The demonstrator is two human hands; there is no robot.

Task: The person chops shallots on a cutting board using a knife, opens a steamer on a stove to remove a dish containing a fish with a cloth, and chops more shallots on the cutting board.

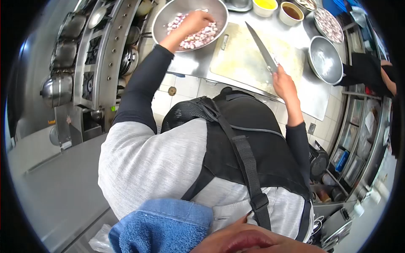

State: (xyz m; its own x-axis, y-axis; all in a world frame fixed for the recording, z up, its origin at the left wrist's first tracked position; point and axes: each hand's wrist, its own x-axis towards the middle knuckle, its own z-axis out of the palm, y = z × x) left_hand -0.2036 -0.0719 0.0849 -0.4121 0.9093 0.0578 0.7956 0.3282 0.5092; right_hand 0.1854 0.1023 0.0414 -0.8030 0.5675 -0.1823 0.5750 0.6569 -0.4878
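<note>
A large steel bowl (158, 25) at the top left holds many peeled, pinkish-white shallots (198, 40). My left hand (195, 23) reaches into it with curled fingers, just over the shallots; whatever lies between the fingertips is hidden. In my right hand (284, 84) is the handle of a kitchen knife (261, 48), its long blade pointing up and to the left. Below the blade lies a worn, pale cutting board (240, 61). A few small white bits cling near the knife's heel.
A steel bowl (325, 61) stands right of the board, beneath a bowl of shallot pieces (328, 26). Tubs of yellow liquid (265, 5) and brown sauce (291, 13) sit behind. A stove (95, 63) lines the left; another person's arm (388, 78) shows at right.
</note>
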